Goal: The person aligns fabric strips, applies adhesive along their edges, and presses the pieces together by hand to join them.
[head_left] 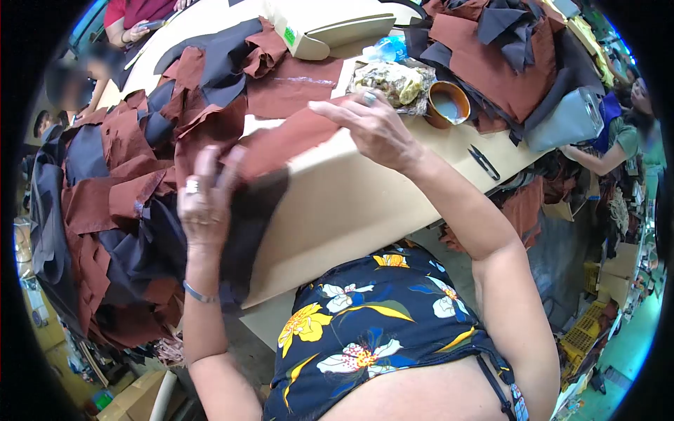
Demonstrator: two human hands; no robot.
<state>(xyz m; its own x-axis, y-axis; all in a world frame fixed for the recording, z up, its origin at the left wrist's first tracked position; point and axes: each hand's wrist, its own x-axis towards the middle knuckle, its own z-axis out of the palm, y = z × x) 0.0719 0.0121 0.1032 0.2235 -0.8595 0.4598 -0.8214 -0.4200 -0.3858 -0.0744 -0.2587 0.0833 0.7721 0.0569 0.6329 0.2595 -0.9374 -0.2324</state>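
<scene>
strip (295,142): between the hands, over table (358,193) | left hand (205,200): blurred, fingers apart, near strip's left end | right hand (377,128): at right end, cannot tell if clamped | handling: likely light, limp; best held by opposite ends

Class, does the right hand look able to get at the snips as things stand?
Probably yes: the snips lie uncovered on the table beside the right forearm, though the right hand, at the brown cloth, would likely have to leave it.
</scene>
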